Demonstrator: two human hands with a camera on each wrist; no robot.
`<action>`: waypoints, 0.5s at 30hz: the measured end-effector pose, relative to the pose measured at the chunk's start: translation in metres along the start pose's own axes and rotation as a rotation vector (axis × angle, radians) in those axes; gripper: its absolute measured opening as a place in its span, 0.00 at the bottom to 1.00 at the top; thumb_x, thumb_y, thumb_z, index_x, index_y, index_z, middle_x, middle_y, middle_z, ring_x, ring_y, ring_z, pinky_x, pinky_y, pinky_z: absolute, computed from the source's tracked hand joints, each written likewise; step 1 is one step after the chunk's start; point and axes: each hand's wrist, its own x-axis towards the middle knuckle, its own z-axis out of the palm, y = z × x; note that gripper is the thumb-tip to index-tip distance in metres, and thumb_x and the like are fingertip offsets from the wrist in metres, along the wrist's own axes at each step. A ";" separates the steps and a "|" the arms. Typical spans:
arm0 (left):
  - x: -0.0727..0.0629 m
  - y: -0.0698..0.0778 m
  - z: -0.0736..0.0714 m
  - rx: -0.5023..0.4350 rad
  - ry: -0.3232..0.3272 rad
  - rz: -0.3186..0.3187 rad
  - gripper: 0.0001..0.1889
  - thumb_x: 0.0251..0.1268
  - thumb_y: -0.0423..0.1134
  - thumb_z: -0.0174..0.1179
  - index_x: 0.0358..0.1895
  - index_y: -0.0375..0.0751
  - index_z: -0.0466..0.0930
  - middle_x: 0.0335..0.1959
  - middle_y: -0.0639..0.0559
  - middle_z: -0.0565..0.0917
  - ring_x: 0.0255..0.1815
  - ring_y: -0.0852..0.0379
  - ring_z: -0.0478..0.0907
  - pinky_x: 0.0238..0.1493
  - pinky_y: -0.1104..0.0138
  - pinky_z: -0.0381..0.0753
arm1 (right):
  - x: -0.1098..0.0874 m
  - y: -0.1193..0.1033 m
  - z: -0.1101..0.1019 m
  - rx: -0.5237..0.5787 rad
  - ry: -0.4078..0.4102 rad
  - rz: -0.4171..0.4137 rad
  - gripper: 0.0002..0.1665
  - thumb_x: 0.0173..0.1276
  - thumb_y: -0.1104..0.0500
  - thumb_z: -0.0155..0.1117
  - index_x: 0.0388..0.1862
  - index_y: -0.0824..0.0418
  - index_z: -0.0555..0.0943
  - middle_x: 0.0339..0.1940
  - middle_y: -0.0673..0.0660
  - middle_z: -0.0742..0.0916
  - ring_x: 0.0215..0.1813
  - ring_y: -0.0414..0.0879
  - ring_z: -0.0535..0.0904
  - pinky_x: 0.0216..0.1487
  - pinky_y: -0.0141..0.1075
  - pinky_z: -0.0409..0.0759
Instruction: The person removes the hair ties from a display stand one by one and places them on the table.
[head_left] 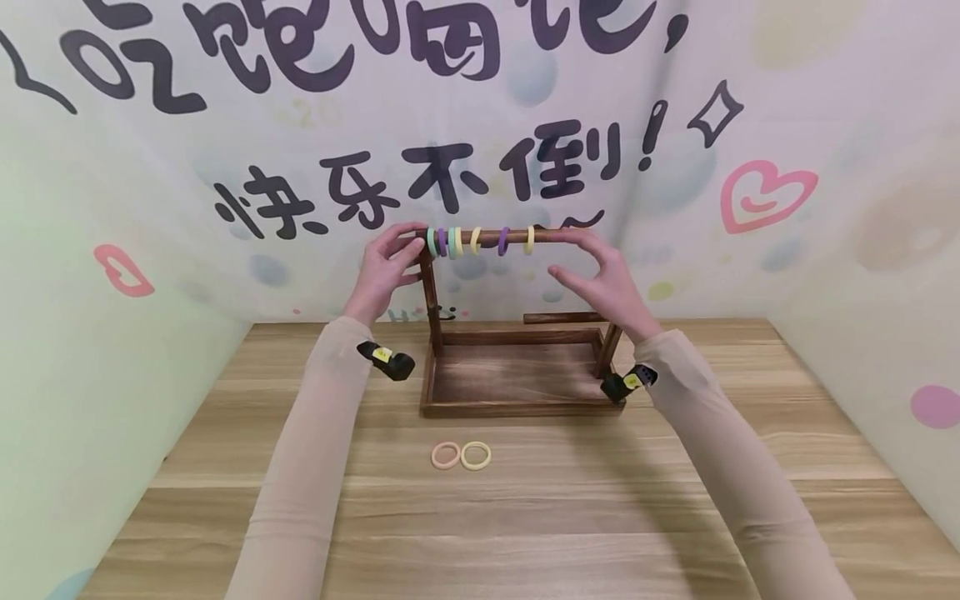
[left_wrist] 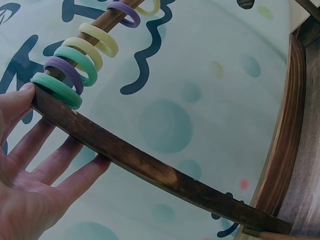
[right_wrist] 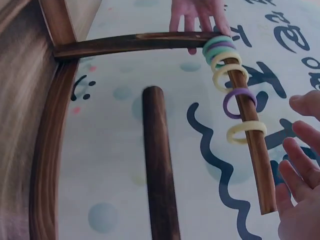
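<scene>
A dark wooden rack has a tall left post (head_left: 431, 296) with a top rod (head_left: 555, 236) running right from it. My left hand (head_left: 385, 271) pinches the post's upper end, thumb on one side and fingers behind it. Several pastel hair ties hang on the rod: a green hair tie (left_wrist: 57, 91) lies nearest the post, with purple, green and yellow ones close by. Farther along hang a purple hair tie (right_wrist: 226, 105) and a yellow hair tie (right_wrist: 246, 126), spaced apart. My right hand (head_left: 606, 279) is beside the rod's free end, fingers spread and holding nothing.
The rack's shallow tray base (head_left: 525, 408) sits on the wood-grain table (head_left: 337, 533). A lower rod (head_left: 562, 317) extends left from the right post (head_left: 606, 354). In front lie a pink hair tie (head_left: 434, 461) and a yellow hair tie (head_left: 476, 468). A printed backdrop (head_left: 525, 108) stands behind.
</scene>
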 end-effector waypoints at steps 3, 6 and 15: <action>-0.001 0.001 0.000 -0.005 0.002 -0.008 0.16 0.71 0.39 0.58 0.58 0.42 0.76 0.55 0.39 0.78 0.47 0.50 0.80 0.50 0.46 0.78 | 0.005 0.002 -0.002 -0.014 0.012 0.014 0.23 0.62 0.71 0.66 0.57 0.74 0.76 0.57 0.68 0.79 0.66 0.59 0.68 0.68 0.45 0.60; -0.002 0.001 0.001 -0.005 0.003 -0.012 0.16 0.70 0.39 0.58 0.59 0.41 0.75 0.54 0.40 0.78 0.47 0.49 0.80 0.50 0.46 0.78 | 0.010 0.003 -0.003 -0.017 0.017 0.013 0.23 0.62 0.72 0.66 0.57 0.74 0.75 0.55 0.69 0.79 0.62 0.60 0.70 0.66 0.48 0.62; -0.001 0.002 0.000 0.003 0.007 -0.003 0.17 0.71 0.39 0.58 0.59 0.40 0.75 0.55 0.39 0.78 0.46 0.50 0.80 0.49 0.46 0.78 | 0.024 0.003 -0.004 -0.024 0.023 0.003 0.23 0.62 0.72 0.66 0.57 0.74 0.76 0.56 0.68 0.79 0.58 0.60 0.71 0.63 0.55 0.64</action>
